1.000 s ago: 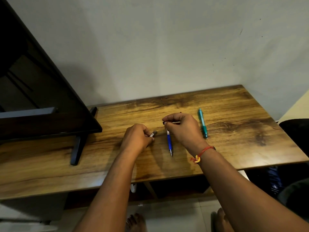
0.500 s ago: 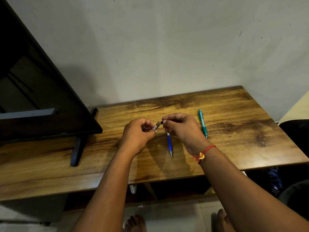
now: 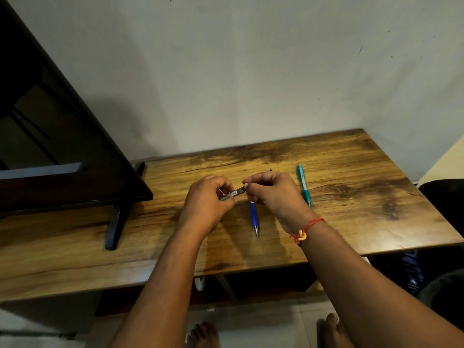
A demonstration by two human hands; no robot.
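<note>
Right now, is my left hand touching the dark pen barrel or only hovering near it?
Touching. The head view shows the left hand gripping the dark pen barrel, fingers curled round it; the right hand pinches its labelled end.

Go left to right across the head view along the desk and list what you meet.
Black stand foot → left hand → dark pen barrel pinched between both hands → right hand → teal pen. The blue pen runs under the right hand, so it is left out.

Blue pen [image 3: 254,217], teal pen [image 3: 304,187] — wooden table [image 3: 364,177], screen [image 3: 75,151]
</note>
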